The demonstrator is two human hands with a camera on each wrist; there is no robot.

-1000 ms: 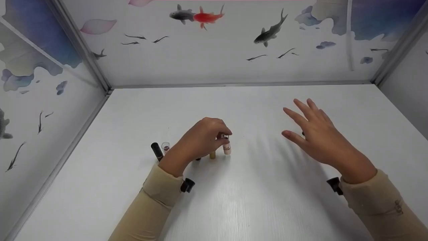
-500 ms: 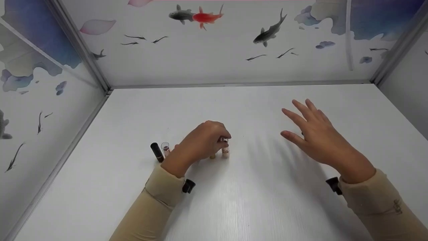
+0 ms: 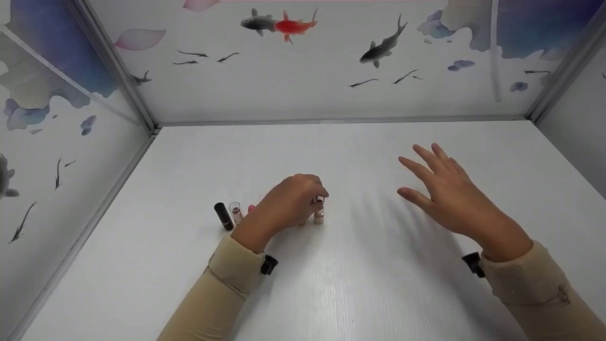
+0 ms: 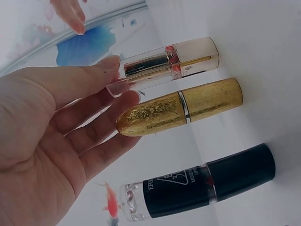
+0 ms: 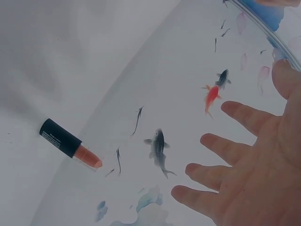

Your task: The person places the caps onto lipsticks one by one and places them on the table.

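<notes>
In the head view my left hand [image 3: 289,201] pinches the top of a clear-capped lipstick [image 3: 319,215] between thumb and fingers. This tube stands upright with its pale base at the table surface. In the left wrist view, a gold lipstick [image 4: 181,107] stands beside it, close to the fingers. A black lipstick with a clear end [image 4: 202,181] is farther along the row. My right hand [image 3: 442,196] hovers with spread fingers and holds nothing. Near it, in the right wrist view, stands a black-based lipstick with an orange-pink tip under a clear cap [image 5: 61,137].
On the white table [image 3: 360,284], a black tube [image 3: 223,216], another clear-capped lipstick [image 3: 236,212] and a pink tip [image 3: 251,208] show left of the left hand, partly hidden by the wrist. Panels with painted fish [image 3: 383,47] enclose the back and sides.
My left hand has moved slightly toward me with the clear-capped lipstick, which now stands straighter, nearly in line with the gold one. The right hand has hardly moved.
</notes>
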